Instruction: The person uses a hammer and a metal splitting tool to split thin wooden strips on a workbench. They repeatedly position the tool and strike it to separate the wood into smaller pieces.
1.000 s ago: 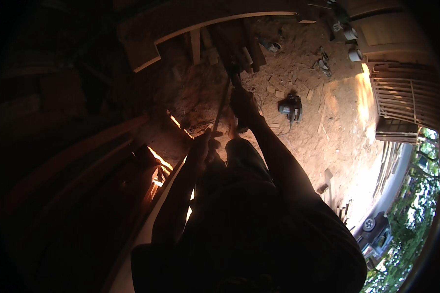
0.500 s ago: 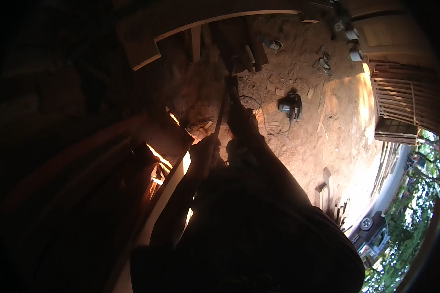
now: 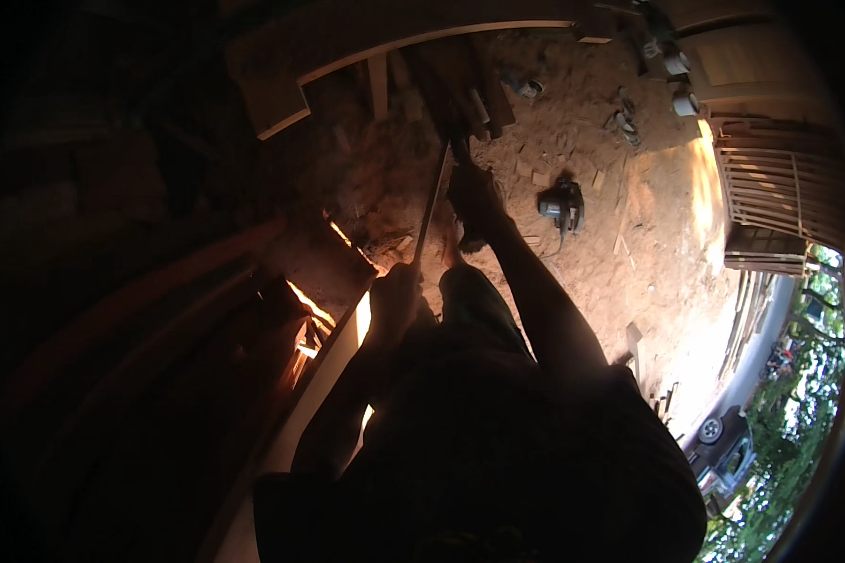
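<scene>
I look down over my own dark torso at a sawdust-covered floor (image 3: 629,244). Both hands grip a long thin handle (image 3: 432,202) that slants from my waist up toward a pile of wood pieces. My left hand (image 3: 394,293) holds its near end, close to my body. Farther along, my right hand (image 3: 474,192) is closed round the shaft with the arm stretched out. The far end of the handle is lost in shadow among the boards, so I cannot tell what kind of tool it is.
A power saw (image 3: 561,202) lies on the sawdust right of my right hand. A curved wooden board (image 3: 394,42) arcs across the top. Sunlit planks (image 3: 319,319) lie at my left, a slatted wooden frame (image 3: 779,178) stands far right, and a parked car (image 3: 723,450) is beyond it.
Both hands kept their grip on the handle. My arms and the handle shifted slightly left and then back, and the view swayed a little with them.
</scene>
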`<action>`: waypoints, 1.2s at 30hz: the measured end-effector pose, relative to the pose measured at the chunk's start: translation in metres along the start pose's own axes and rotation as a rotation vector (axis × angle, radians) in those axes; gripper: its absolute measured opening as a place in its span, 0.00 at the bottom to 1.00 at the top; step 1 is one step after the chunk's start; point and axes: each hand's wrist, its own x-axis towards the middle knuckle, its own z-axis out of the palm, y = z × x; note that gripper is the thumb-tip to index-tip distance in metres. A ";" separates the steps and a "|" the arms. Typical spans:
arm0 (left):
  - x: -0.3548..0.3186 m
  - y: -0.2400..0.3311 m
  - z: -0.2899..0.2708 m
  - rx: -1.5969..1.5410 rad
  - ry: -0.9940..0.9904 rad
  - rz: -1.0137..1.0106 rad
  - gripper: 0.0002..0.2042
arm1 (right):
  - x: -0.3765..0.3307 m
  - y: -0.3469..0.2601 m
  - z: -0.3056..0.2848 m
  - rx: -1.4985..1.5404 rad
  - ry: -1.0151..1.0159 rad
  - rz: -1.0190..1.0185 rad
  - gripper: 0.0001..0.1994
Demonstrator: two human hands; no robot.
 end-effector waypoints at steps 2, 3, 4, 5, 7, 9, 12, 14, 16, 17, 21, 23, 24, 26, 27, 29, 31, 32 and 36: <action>0.000 0.004 -0.004 -0.028 0.006 0.011 0.14 | -0.005 -0.003 0.001 0.008 0.073 0.165 0.33; 0.002 0.007 -0.007 -0.017 0.011 0.023 0.14 | -0.009 -0.005 0.003 -0.022 0.060 0.172 0.35; 0.001 0.011 -0.010 0.045 0.009 0.049 0.14 | -0.011 -0.007 0.004 -0.031 -0.027 0.220 0.37; 0.002 0.015 -0.012 0.153 0.054 0.130 0.13 | -0.013 -0.009 0.005 -0.033 -0.147 0.290 0.40; 0.004 0.021 -0.015 0.415 0.192 0.323 0.13 | -0.013 -0.012 0.006 -0.149 0.064 0.088 0.37; 0.004 0.026 -0.016 0.546 0.250 0.402 0.10 | -0.012 -0.013 0.007 -0.079 0.196 -0.022 0.29; 0.005 0.026 -0.012 0.564 0.253 0.356 0.08 | -0.011 -0.013 0.007 -0.059 0.056 0.131 0.14; 0.005 0.022 -0.007 0.703 0.316 0.379 0.08 | -0.009 -0.012 0.005 -0.124 0.062 0.163 0.05; 0.005 0.018 -0.002 0.376 0.220 0.195 0.08 | -0.007 -0.010 0.004 -0.297 -0.034 0.029 0.05; 0.003 0.017 -0.001 0.326 0.166 0.151 0.08 | -0.006 -0.009 0.003 -0.433 -0.078 -0.165 0.10; 0.008 0.022 -0.006 0.471 0.288 0.265 0.09 | -0.004 -0.009 0.002 -0.212 0.082 -0.137 0.23; 0.009 0.033 -0.012 -0.023 0.051 -0.135 0.07 | -0.008 -0.012 0.001 -0.098 0.111 0.099 0.23; 0.010 0.040 -0.016 -0.220 0.016 -0.285 0.05 | -0.009 -0.013 0.001 -0.114 0.064 0.133 0.20; 0.010 0.053 -0.024 -0.573 -0.015 -0.549 0.08 | -0.008 -0.012 0.000 -0.116 0.006 0.058 0.19; 0.009 0.059 -0.027 -0.731 -0.065 -0.709 0.12 | -0.007 -0.011 0.000 -0.088 0.076 -0.040 0.19; 0.008 0.066 -0.030 -0.727 -0.048 -0.721 0.17 | -0.008 -0.013 -0.002 0.057 0.096 -0.054 0.17; 0.008 0.067 -0.030 -0.704 -0.032 -0.689 0.19 | -0.010 -0.014 -0.001 0.024 0.012 0.166 0.11; 0.008 0.065 -0.028 -0.683 -0.020 -0.669 0.20 | -0.013 -0.014 0.000 -0.048 -0.007 0.224 0.09; 0.008 0.056 -0.023 -0.452 -0.005 -0.403 0.20 | -0.020 -0.014 0.006 0.007 0.033 0.141 0.08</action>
